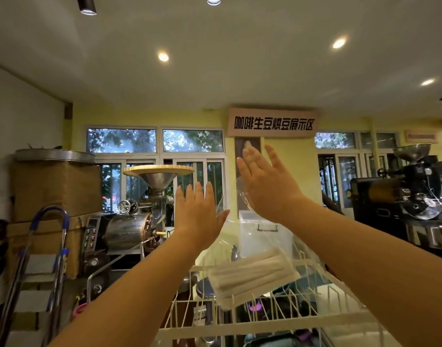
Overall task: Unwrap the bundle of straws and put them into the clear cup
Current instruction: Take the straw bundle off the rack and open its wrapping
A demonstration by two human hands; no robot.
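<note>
The bundle of paper-wrapped straws (253,274) hangs low in a long clear plastic wrapper (242,221), in the air above a white wire rack. My right hand (265,186) is raised, back toward me, fingers stretched out. The wrapper's top edge runs up to its thumb side, where the thumb is hidden, and seems to be pinched there. Lower and further left, my left hand (197,216) is also raised with fingers spread, its thumb tip just at the wrapper's edge. I cannot make out a clear cup.
A white wire rack (240,326) fills the bottom centre under the straws. A stepladder (39,259) and stacked cardboard boxes (54,191) stand at the left. Metal coffee roasters sit behind the hands (129,229) and at the right (402,194). A translucent box (265,236) is behind the wrapper.
</note>
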